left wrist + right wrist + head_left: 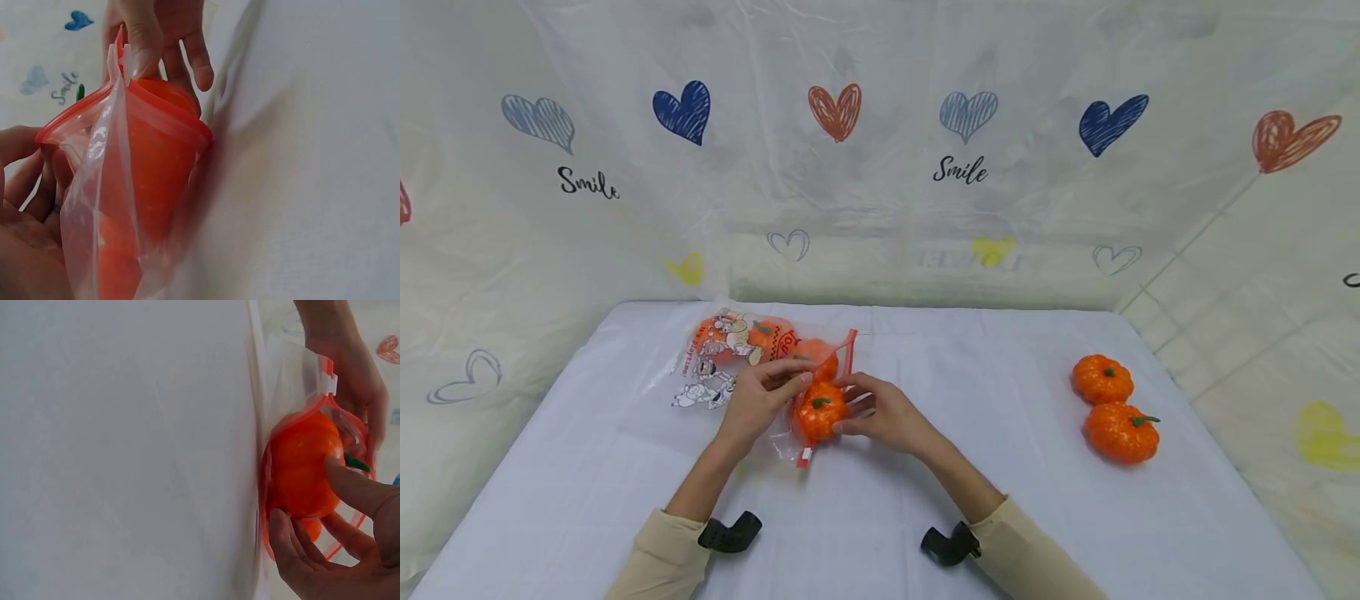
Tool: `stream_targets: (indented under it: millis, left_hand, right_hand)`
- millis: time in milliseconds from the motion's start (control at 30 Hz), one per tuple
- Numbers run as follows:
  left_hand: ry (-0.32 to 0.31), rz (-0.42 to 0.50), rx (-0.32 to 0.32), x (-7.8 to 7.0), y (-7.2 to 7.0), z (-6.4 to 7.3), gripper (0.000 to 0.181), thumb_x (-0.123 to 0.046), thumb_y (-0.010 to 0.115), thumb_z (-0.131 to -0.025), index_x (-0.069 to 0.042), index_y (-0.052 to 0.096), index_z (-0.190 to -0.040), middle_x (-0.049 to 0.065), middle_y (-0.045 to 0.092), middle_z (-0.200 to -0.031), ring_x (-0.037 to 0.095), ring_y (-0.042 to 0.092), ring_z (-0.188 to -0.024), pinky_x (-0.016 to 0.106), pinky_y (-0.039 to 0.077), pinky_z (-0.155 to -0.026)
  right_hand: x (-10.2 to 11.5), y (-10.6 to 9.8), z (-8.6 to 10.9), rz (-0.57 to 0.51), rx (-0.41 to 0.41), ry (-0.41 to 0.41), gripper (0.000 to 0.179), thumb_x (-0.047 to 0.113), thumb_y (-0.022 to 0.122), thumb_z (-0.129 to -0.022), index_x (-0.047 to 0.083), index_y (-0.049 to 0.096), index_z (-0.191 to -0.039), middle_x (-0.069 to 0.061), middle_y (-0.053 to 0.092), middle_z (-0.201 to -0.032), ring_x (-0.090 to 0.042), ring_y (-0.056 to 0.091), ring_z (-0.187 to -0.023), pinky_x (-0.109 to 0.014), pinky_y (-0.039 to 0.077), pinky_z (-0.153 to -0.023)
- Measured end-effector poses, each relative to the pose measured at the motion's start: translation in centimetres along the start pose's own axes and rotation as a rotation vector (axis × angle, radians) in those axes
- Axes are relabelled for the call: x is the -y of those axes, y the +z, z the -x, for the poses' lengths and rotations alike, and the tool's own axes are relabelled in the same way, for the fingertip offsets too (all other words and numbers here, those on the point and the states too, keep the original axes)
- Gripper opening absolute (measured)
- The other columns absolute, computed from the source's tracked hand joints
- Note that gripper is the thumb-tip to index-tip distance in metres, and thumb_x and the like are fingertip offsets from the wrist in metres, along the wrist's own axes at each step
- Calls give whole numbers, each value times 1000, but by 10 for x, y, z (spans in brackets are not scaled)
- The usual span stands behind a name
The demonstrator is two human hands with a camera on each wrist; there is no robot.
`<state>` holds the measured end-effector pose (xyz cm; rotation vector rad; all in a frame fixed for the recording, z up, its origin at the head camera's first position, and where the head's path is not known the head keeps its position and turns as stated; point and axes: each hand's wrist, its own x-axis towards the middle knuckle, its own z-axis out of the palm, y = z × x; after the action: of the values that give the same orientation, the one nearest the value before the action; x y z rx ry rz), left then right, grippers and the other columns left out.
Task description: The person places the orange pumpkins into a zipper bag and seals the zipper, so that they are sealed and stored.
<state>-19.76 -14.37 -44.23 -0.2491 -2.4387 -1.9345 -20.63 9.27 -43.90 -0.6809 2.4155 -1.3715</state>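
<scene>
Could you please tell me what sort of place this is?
Probably a small indoor set arranged for recording, though I cannot be certain. A white-covered table stands before a pale sheet printed with hearts and "Smile", and a black device sits at each of the person's wrists.

Room at two o'clock, blocked from eight to twelve

Take the pumpkin (821, 418) in the mouth of the clear bag (709, 385) as your clock centre: with your right hand (887, 414), it crowds that opening. Beyond that hand, a broad lane of worktop (985, 392) opens at two to three, ended by two loose pumpkins (1120, 435) at three. The bag and your left hand (762, 400) bar eight to twelve. At six you can pass between your forearms (966, 477), past black wrist mounts (728, 534).
</scene>
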Motion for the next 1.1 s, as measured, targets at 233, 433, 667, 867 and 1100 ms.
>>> stream_targets:
  millis: [233,433,667,867,1100]
  left_hand:
    - [-8,1,16,0,1,-1,30,-28,73,-98,-12,76,-124,11,75,-123,18,64,-114,16,54,-93]
    - [-26,6,25,-2,1,-3,32,-30,73,-98,-12,75,-125,10,74,-128,21,63,-121,15,53,-95]
    - [-2,10,2,-3,2,-6,34,-30,72,-99,-11,74,-127,9,67,-141,27,56,-138,12,52,-97]
    - [22,13,-10,-2,5,-6,31,-29,72,-99,-13,75,-125,9,71,-132,19,63,-120,15,55,-94]
    - [40,31,-30,-2,7,-4,29,-28,71,-100,-13,76,-125,11,73,-128,13,65,-110,17,56,-90]
  right_hand:
    - [2,6,-4,31,-77,43,56,17,83,-89,15,60,-140,-14,70,-126,-32,71,-110,-39,63,-89]
    - [1,7,-5,19,-82,61,57,17,83,-90,17,59,-141,-14,68,-124,-29,71,-106,-37,64,-86]
    - [1,6,-2,-85,-34,24,54,12,79,-93,11,57,-142,-18,68,-124,-31,73,-103,-35,64,-84]
    - [2,4,0,-149,6,15,48,9,74,-95,10,60,-141,-18,68,-122,-28,74,-98,-34,64,-83]
    - [1,5,2,-211,57,68,45,7,73,-96,8,61,-139,-17,72,-120,-23,74,-98,-34,64,-87]
